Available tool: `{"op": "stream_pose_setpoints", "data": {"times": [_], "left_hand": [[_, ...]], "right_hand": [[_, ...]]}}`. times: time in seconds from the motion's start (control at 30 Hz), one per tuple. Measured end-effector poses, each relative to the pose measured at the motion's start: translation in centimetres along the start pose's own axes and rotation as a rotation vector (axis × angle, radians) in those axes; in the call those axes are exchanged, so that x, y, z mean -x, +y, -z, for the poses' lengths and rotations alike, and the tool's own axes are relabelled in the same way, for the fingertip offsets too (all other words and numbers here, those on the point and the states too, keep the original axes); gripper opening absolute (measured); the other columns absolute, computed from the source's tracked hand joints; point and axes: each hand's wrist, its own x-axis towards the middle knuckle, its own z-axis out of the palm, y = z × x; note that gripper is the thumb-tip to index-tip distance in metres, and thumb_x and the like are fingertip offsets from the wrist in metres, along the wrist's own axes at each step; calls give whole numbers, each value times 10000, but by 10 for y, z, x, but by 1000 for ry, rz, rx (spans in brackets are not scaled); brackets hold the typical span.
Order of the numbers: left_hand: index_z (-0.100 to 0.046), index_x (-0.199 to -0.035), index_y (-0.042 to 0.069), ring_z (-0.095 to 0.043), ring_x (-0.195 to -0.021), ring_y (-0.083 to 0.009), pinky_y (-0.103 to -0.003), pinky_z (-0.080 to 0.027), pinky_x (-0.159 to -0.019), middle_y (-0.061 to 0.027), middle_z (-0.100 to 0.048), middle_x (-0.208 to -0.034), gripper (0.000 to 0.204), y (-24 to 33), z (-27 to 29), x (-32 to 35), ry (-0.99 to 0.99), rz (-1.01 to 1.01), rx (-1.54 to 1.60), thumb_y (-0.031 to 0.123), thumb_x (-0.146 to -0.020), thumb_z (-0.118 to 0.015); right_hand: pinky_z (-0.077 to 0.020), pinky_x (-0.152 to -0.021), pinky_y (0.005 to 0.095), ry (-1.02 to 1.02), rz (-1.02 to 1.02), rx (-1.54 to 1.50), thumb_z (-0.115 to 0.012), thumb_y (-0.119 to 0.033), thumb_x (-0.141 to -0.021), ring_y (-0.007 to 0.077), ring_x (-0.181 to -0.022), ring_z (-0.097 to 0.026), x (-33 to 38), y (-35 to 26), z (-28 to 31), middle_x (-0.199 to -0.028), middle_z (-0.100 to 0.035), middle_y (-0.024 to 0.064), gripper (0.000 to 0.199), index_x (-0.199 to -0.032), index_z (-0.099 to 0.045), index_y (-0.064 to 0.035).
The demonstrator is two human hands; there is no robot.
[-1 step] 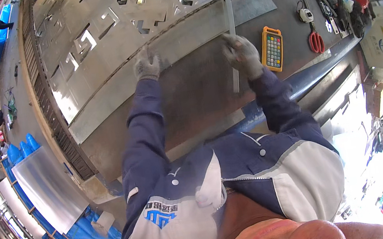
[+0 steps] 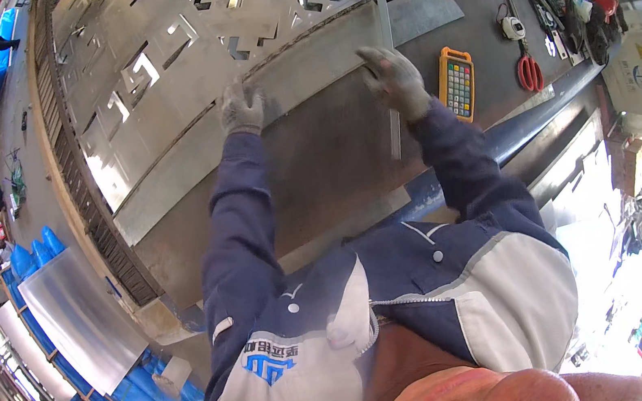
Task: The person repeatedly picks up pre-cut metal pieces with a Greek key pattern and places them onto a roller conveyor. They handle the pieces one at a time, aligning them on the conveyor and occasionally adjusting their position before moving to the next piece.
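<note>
My left hand (image 2: 243,110), in a grey work glove, rests on a long pale metal strip (image 2: 312,79) lying along the dark table. Its fingers point away from me and look slightly apart, with nothing visible in them. To its right, my right hand (image 2: 397,85), gloved too, has thumb and fingers spread over the same strip's near edge. A narrow straight metal bar (image 2: 383,19) crosses the strip and passes under or beside this hand; I cannot tell whether they touch. Beyond the strip lies a large metal sheet (image 2: 160,108) with angular cut-outs.
On the right of the table (image 2: 316,168) are a yellow-cased calculator (image 2: 457,84), red-handled scissors (image 2: 530,75), a white tape measure (image 2: 512,27) and a cluster of tools. A bright sheet (image 2: 83,316) stands at left. A carton (image 2: 639,78) is at far right.
My right hand has shifted slightly left and its fingers have spread from a more curled pose over the bar. The left hand has moved a little left.
</note>
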Motion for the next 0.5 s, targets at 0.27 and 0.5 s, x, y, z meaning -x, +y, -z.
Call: {"op": "stream_pose_setpoints", "data": {"times": [0.27, 0.5], "left_hand": [[-585, -1320, 178, -430, -1383, -362, -532, -371, -1107, -105, -482, -1487, 534, -32, 3, -40, -126, -135, -539, 393, -850, -716], [-539, -1375, 189, -391, -1413, -358, -553, -367, -1104, -149, -435, -1517, 605, -48, 9, -58, -192, -151, -572, 459, -861, -711]], "right_hand": [[-541, -881, 457, -236, -14, 674, -635, -203, -901, 353, -1117, -607, -156, 52, -44, -1208, -619, 128, 343, -1228, -642, -101], [-542, -882, 469, -535, 38, 844, -564, -210, -956, 309, -1084, -644, -188, 72, -35, -1186, -619, 47, 271, -1221, -619, -193]]}}
